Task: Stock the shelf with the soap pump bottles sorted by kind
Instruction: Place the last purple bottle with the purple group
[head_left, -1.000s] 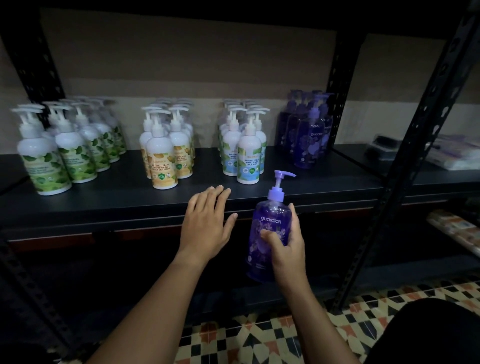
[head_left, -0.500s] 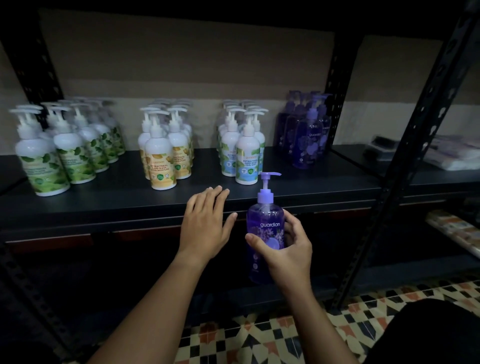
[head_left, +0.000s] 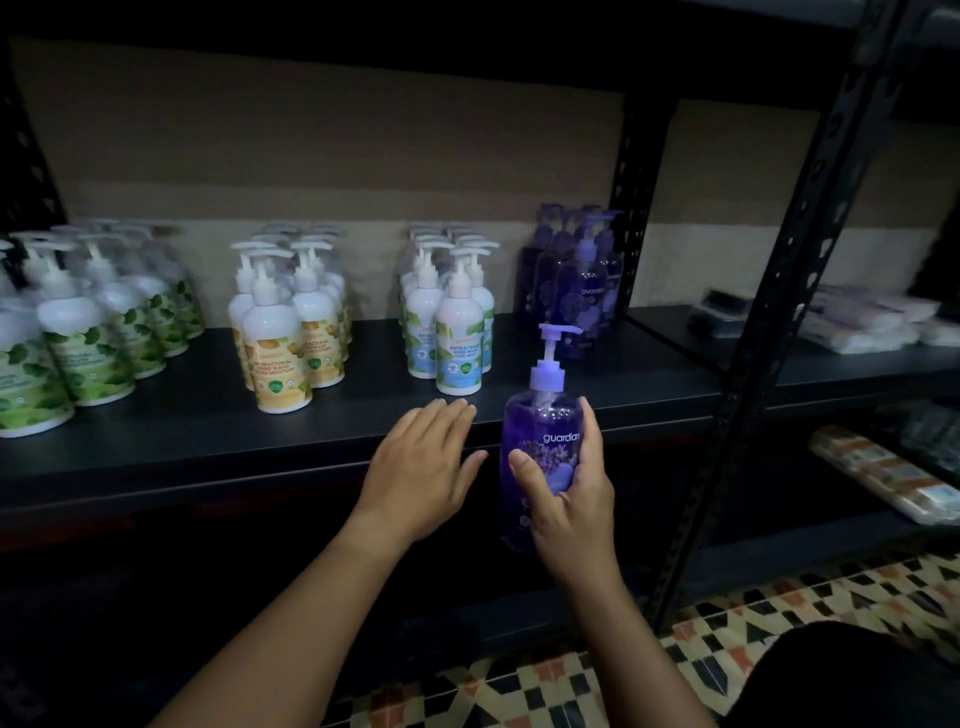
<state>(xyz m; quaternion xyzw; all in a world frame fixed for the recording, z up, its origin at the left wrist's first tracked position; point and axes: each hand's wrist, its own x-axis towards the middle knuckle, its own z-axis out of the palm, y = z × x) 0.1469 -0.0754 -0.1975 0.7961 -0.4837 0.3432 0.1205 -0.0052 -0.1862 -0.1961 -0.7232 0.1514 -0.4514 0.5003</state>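
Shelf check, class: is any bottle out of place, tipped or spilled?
Nothing stands out. The green, yellow, blue and purple groups stand upright, sorted by kind; the right hand holds one purple bottle off the shelf.

A dim beige wall (head_left: 322, 156) runs behind the rack, its lower band paler than the upper. Off to the right, past a black perforated upright (head_left: 779, 322), white wrapped packs (head_left: 862, 325) lie stacked flat beside a dark, blurred item (head_left: 719, 309) I can't make out. 1 level lower on that side, a row of orange-and-white packets (head_left: 883, 473) lies along the board. Underfoot, the patterned floor tiles (head_left: 727, 623) show cream, black and red-orange shapes. A dark rounded shape (head_left: 857, 675) fills the bottom right corner.
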